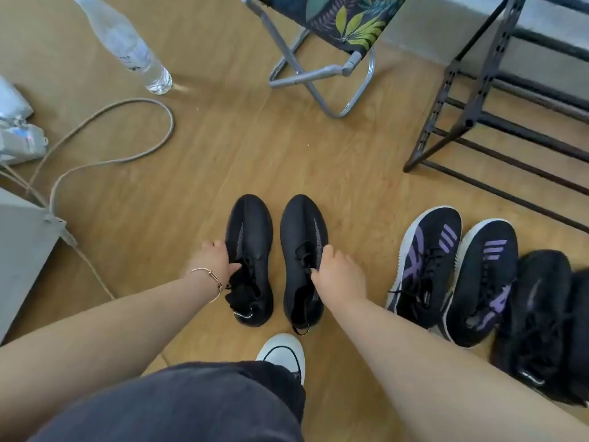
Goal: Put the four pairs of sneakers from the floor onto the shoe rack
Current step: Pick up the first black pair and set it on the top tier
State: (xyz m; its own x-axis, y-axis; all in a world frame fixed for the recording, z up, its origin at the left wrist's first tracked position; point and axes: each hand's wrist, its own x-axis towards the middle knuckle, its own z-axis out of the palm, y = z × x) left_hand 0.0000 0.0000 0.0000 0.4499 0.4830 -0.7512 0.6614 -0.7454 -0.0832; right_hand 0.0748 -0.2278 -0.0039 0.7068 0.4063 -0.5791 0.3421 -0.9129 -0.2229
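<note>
Two plain black knit sneakers stand side by side on the wooden floor, toes pointing away from me. My left hand (pixel 215 258) grips the collar of the left black sneaker (pixel 250 237). My right hand (pixel 339 272) grips the laces and collar of the right black sneaker (pixel 301 231). To the right lies a black pair with purple stripes (pixel 446 266), and beyond it a dark, blurred pair (pixel 541 317). The black metal shoe rack (pixel 471 122) stands at the upper right with bare rails.
A folding chair (pixel 322 74) with leaf-print fabric stands ahead. A clear water bottle (pixel 127 49) stands at upper left. A grey cable (pixel 105 154) loops across the floor toward a power strip and grey box at left. My white shoe (pixel 283 352) is below the black pair.
</note>
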